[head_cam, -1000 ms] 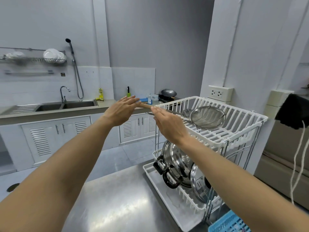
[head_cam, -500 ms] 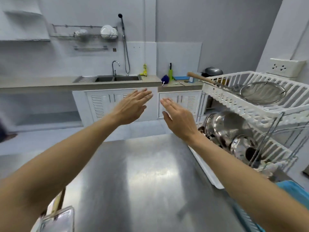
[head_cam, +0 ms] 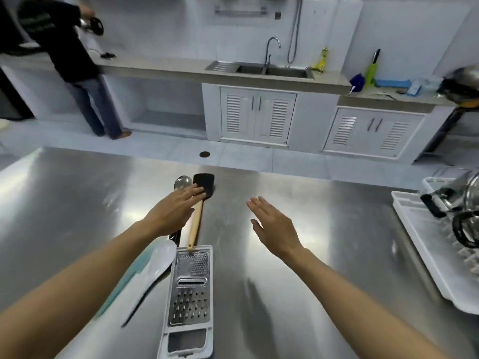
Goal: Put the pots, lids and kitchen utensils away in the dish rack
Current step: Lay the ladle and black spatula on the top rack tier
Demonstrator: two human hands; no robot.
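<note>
1. On the steel table (head_cam: 337, 229), a black spatula (head_cam: 204, 184) with a pale wooden handle serves as the landmark — its head points away from the person, and its handle end reaches the far edge of a white-framed grater (head_cam: 190, 294).
2. Over the spatula's near-left side hangs the left hand (head_cam: 174, 208), fingers spread flat and holding nothing; its fingertips (head_cam: 198, 189) overlap the lower edge of the black head, though whether they touch it cannot be told.
3. Left of the spatula head, just beside it, lies a metal ladle (head_cam: 182, 182), with most of its handle hidden beneath the left hand.
4. Nearer than the spatula and to its left, a white rice paddle (head_cam: 158, 263) lies partly under the left forearm, beside the grater.
5. Right of the spatula, apart from it, the right hand (head_cam: 272, 224) hovers above bare steel — palm down, fingers loosely spread, empty.
6. Far right of the spatula, at the table's edge, sits the white dish rack (head_cam: 420, 229), with steel pots (head_cam: 466, 203) in it.
7. Beyond the spatula, across the floor, another person (head_cam: 64, 53) stands at the counter.
</note>
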